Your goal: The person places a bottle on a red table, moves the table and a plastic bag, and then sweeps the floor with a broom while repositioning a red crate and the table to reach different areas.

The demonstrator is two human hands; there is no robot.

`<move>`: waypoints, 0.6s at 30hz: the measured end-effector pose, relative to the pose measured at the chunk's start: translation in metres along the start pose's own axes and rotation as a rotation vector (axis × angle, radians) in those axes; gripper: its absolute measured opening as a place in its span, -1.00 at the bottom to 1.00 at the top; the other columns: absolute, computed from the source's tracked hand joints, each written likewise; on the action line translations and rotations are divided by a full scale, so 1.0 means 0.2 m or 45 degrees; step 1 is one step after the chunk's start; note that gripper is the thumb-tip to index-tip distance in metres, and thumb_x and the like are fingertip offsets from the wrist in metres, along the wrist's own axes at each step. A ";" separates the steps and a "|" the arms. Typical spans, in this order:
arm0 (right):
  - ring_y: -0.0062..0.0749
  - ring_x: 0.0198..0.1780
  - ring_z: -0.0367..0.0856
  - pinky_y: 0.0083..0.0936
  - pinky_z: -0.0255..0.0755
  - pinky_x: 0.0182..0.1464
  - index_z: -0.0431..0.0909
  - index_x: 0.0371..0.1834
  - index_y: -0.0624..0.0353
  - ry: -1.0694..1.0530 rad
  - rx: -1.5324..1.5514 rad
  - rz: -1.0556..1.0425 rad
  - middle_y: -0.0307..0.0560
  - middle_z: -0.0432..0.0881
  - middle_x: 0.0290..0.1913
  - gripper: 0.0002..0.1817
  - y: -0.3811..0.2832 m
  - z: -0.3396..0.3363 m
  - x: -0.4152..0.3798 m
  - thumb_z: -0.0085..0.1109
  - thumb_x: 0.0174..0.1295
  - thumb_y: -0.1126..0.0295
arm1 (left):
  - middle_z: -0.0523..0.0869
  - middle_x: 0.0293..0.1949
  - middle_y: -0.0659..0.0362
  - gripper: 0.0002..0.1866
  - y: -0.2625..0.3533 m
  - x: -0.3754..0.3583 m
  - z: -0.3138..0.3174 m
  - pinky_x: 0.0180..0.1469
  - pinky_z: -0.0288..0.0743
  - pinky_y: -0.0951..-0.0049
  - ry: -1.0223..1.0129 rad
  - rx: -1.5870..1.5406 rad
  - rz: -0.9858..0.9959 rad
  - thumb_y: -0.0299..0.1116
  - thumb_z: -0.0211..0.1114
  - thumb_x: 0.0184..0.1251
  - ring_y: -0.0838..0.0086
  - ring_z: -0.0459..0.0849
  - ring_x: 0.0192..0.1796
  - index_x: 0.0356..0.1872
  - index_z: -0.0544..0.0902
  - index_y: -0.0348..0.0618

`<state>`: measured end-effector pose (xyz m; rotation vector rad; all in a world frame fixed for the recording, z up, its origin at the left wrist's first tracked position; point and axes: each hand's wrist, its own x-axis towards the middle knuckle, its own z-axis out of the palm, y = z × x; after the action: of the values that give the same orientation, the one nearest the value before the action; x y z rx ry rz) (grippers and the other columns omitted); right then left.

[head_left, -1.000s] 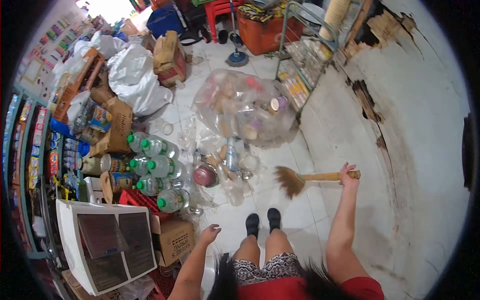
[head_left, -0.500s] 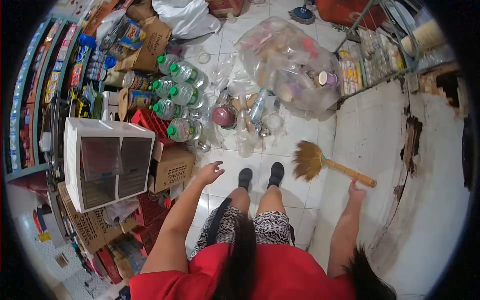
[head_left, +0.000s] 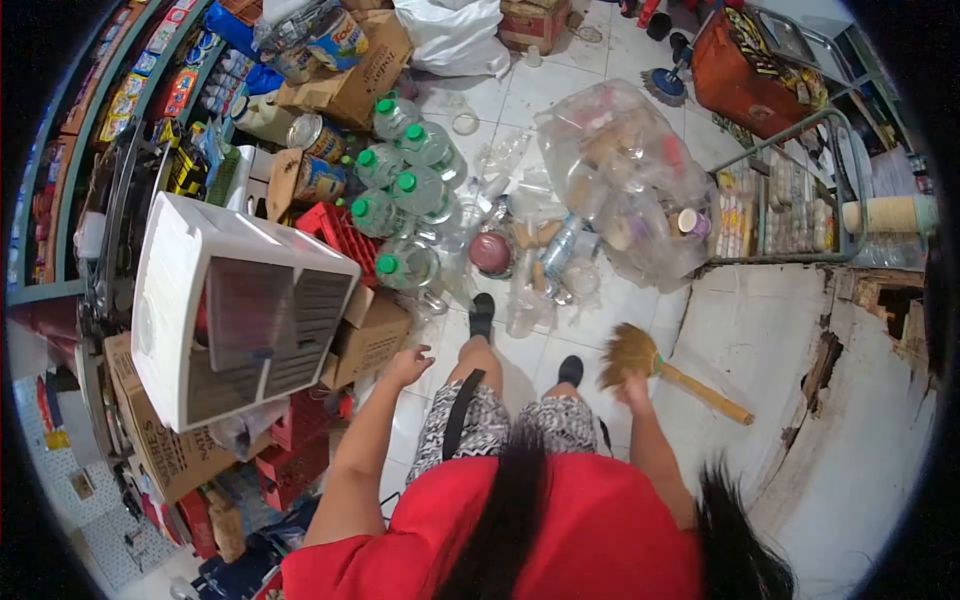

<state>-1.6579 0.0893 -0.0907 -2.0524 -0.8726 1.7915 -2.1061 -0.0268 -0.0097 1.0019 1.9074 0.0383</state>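
Observation:
My left hand point(head_left: 408, 367) is held out in front of my left thigh, fingers loosely extended, with nothing in it. Beside it stands a cardboard box point(head_left: 372, 340). My right hand point(head_left: 632, 387) is low on the right side, its fingers overlapping the bristles of a soft broom point(head_left: 705, 392) in this view. The broom's handle slants to the right against the white wall panel point(head_left: 745, 315), out of that hand's grasp. Ahead of my feet, a dark red round container point(head_left: 490, 253) lies among clear plastic bottles point(head_left: 562, 248).
Several large green-capped bottles point(head_left: 425, 195) stand ahead on the left, near a white drawer cabinet point(head_left: 180, 330). A big clear bag of plastic waste point(head_left: 610, 150) sits on the tiles ahead right. Beyond it are a metal rack point(head_left: 845, 190) and an orange-red bin point(head_left: 740, 85).
My right hand has come away from the broom's handle toward its bristle end. The view has shifted left and forward, and my left foot has stepped ahead. The broom keeps its place by the wall.

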 end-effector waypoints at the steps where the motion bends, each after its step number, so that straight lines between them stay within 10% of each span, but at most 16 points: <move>1: -0.37 -0.78 0.35 -0.59 0.21 -0.88 0.14 -0.10 0.17 0.079 0.176 -0.097 -0.06 0.37 -0.58 -0.62 -0.03 0.06 0.08 -0.12 0.00 0.31 | 0.53 -0.29 0.01 -0.56 -0.11 0.03 -0.04 -0.12 0.31 0.39 -0.019 -0.017 -0.062 -0.09 0.09 -0.09 0.21 0.48 -0.19 -0.16 0.43 -0.08; 6: -0.41 -0.72 0.40 -0.59 0.19 -0.85 0.16 0.01 0.07 0.288 0.024 0.048 -0.04 0.43 -0.44 -0.55 -0.60 0.44 0.06 -0.10 0.00 0.30 | 0.52 -0.28 0.00 -0.61 -0.40 0.33 -0.31 -0.12 0.30 0.40 0.174 -0.241 0.078 -0.17 0.07 -0.07 0.24 0.48 -0.19 -0.18 0.45 -0.12; 18: -0.52 -0.82 0.31 -0.62 0.19 -0.78 0.50 -0.55 0.26 0.058 -0.352 0.050 -0.09 0.43 -0.73 -0.85 -0.90 0.44 0.04 0.06 -0.13 0.39 | 0.57 -0.61 0.14 -0.86 0.15 0.73 -0.99 -0.42 0.37 0.53 0.274 -0.374 0.365 -0.35 0.24 -0.31 0.46 0.55 -0.53 -0.62 0.58 -0.14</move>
<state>-1.7886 0.2179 -0.0104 -2.2821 -1.1286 1.7168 -2.2672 0.1606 0.0066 1.0923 1.8638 0.5965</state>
